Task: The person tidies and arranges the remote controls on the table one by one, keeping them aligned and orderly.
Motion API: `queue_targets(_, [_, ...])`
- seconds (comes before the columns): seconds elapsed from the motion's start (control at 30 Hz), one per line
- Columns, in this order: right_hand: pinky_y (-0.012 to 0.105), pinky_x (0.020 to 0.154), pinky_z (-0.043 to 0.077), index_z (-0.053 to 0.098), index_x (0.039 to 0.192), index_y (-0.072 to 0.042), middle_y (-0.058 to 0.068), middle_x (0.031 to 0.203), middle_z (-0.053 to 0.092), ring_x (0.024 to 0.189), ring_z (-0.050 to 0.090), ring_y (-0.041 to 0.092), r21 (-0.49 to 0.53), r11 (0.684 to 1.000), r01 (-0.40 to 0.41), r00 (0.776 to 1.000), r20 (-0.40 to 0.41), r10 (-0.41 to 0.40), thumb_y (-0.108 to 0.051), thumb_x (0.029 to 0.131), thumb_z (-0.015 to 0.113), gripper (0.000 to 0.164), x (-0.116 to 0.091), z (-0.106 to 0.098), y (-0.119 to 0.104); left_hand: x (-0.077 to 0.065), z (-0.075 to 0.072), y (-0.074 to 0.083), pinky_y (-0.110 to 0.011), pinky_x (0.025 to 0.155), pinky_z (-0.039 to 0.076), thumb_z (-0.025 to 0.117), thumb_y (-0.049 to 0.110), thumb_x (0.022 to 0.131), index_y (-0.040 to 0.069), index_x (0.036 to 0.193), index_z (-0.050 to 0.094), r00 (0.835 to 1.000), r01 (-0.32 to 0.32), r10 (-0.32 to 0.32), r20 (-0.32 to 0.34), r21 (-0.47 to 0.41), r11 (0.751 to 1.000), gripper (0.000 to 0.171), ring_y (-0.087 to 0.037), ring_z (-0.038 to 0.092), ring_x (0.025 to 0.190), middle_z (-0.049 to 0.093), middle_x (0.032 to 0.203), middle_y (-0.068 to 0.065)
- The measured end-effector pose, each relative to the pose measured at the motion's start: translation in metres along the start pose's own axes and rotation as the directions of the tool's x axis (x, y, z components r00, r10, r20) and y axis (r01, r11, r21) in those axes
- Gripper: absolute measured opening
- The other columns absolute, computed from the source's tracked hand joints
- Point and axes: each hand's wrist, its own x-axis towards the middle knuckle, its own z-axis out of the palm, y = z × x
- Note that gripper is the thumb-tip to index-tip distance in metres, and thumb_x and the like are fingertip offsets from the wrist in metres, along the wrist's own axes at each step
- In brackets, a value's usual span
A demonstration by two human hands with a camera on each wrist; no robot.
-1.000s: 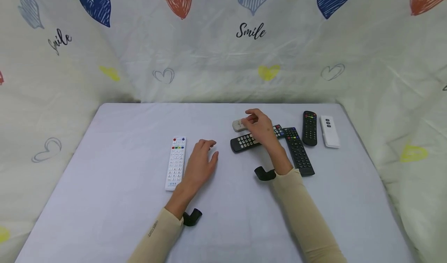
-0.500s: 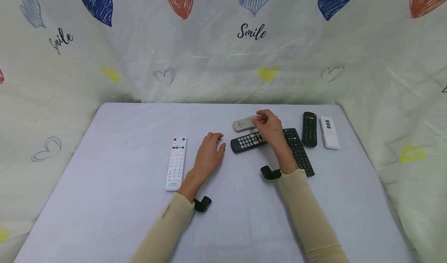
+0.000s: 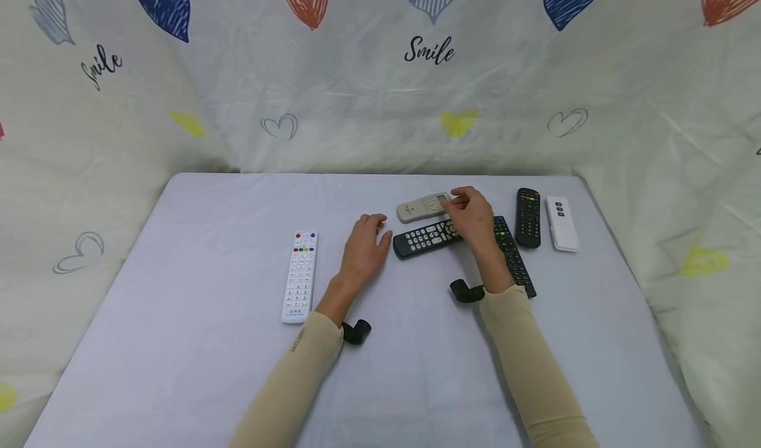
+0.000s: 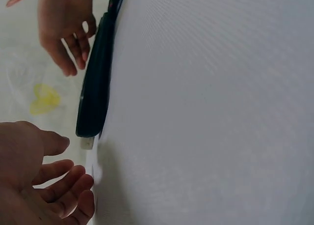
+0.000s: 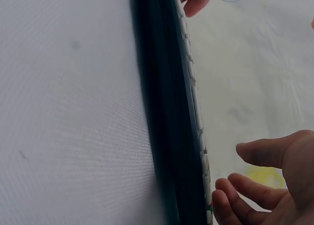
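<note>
In the head view my right hand (image 3: pixel 473 222) is over the right end of a small grey remote control (image 3: pixel 422 208) and a black remote control with white buttons (image 3: pixel 423 239). The right wrist view shows that hand's thumb and fingers apart, nothing between them, beside the black remote's edge (image 5: pixel 184 117). My left hand (image 3: pixel 364 253) hovers just left of the black remote's near end, its fingers loosely bent and holding nothing. Past its thumb, the left wrist view has the dark end of the black remote (image 4: pixel 94 87). Both remotes lie slanted, the grey one behind the black one.
A white remote control (image 3: pixel 299 277) lies left of my left hand. Partly behind my right forearm is a long black remote (image 3: pixel 520 269). Farther right lie a shorter black remote (image 3: pixel 528 217) and a slim white one (image 3: pixel 561 223). The white table (image 3: pixel 196 342) meets a printed cloth behind.
My right hand has shifted right, uncovering more of the grey remote. My left hand has moved right and farther from me, away from the white remote toward the black one.
</note>
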Motion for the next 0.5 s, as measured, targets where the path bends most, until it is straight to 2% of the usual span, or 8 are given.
queue_targets(0.1, [0.056, 0.109, 0.039, 0.062, 0.139, -0.003, 0.022, 0.127, 0.067, 0.118, 0.061, 0.038, -0.058, 0.998, -0.007, 0.999, -0.038, 0.005, -0.026, 0.102, 0.067, 0.044, 0.002, 0.001, 0.003, 0.003, 0.004, 0.002, -0.038, 0.097, 0.054, 0.061, 0.024, 0.106, 0.008, 0.143, 0.058, 1.000, 0.009, -0.009, 0.003, 0.003, 1.000, 0.041, -0.022, 0.060, 0.115, 0.063, 0.129, -0.009])
queue_targets(0.2, [0.059, 0.111, 0.029, 0.064, 0.138, -0.003, 0.022, 0.128, 0.067, 0.119, 0.059, 0.038, -0.115, 0.993, -0.009, 0.996, -0.085, -0.001, -0.027, 0.101, 0.068, 0.044, 0.004, 0.000, 0.005, 0.008, 0.008, 0.005, -0.037, 0.098, 0.054, 0.061, 0.025, 0.106, 0.009, 0.145, 0.056, 1.000, 0.013, -0.013, 0.009, 0.018, 1.000, 0.043, -0.021, 0.060, 0.116, 0.063, 0.131, -0.008])
queue_targets(0.33, [0.060, 0.108, 0.029, 0.065, 0.137, -0.004, 0.021, 0.128, 0.067, 0.121, 0.058, 0.038, -0.149, 0.989, -0.022, 0.992, -0.122, 0.004, -0.028, 0.100, 0.070, 0.044, 0.005, -0.002, 0.005, 0.013, 0.012, 0.008, -0.037, 0.099, 0.054, 0.061, 0.027, 0.106, 0.010, 0.148, 0.054, 1.000, 0.020, -0.021, 0.017, 0.028, 0.999, 0.046, -0.021, 0.060, 0.118, 0.062, 0.133, -0.008])
queue_targets(0.5, [0.060, 0.107, 0.030, 0.065, 0.137, -0.004, 0.020, 0.128, 0.068, 0.122, 0.059, 0.038, -0.184, 0.982, -0.032, 0.993, -0.121, 0.009, -0.030, 0.099, 0.070, 0.046, 0.007, -0.004, 0.005, 0.017, 0.013, 0.008, -0.036, 0.100, 0.054, 0.062, 0.029, 0.106, 0.011, 0.149, 0.053, 0.999, 0.034, -0.035, 0.012, 0.044, 0.998, 0.048, -0.020, 0.061, 0.121, 0.062, 0.135, -0.007])
